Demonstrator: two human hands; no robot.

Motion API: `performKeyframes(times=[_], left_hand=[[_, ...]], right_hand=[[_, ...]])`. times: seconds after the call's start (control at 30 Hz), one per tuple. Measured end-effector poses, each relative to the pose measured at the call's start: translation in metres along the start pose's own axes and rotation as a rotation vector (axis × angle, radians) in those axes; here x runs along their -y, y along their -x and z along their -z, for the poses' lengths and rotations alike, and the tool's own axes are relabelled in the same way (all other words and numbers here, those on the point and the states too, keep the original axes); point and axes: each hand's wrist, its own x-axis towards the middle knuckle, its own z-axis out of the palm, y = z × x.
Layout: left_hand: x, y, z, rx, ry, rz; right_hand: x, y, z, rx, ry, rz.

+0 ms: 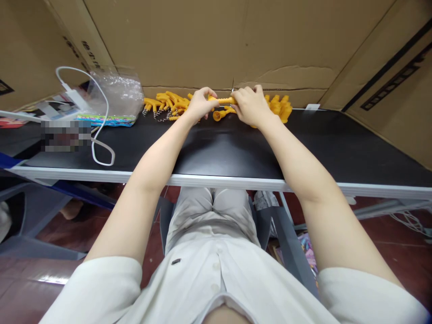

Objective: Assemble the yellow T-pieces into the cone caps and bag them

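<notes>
Both hands grip one yellow plastic piece (223, 101) with a ridged shaft, level above the far side of the table. My left hand (201, 104) has its fingers closed round the left end. At the right end, my right hand (250, 104) is closed on the same piece, hiding part of it. Below lies another yellow piece (218, 115) with a round hollow end facing me. To the left is a pile of branched yellow pieces (170, 102), some with small metal chains (162, 117). More yellow pieces (281, 108) stand bunched beyond my right hand.
Cardboard walls (216, 45) rise behind the black tabletop (229, 150), which has a metal front edge (222, 181). On the left lie a clear plastic bag (118, 94), colourful packets (111, 120) and a looped white cable (107, 103). A small white tag (312, 107) sits at the back right.
</notes>
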Motion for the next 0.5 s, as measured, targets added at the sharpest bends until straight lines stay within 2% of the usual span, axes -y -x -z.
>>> performKeyframes(times=[0.13, 0.27, 0.4, 0.5], left_hand=[[0.005, -0.004, -0.001, 0.015, -0.019, -0.044], [0.002, -0.002, 0.0, 0.02, -0.011, -0.017], [0.005, -0.003, 0.006, -0.058, -0.014, -0.011], [0.013, -0.008, 0.014, -0.139, -0.039, -0.033]], right_hand=[[0.004, -0.003, 0.002, 0.011, 0.074, -0.038], [0.003, -0.003, 0.013, -0.035, 0.118, -0.124], [-0.017, 0.0, 0.015, -0.155, 0.028, -0.172], [-0.037, 0.001, 0.017, -0.23, -0.099, -0.28]])
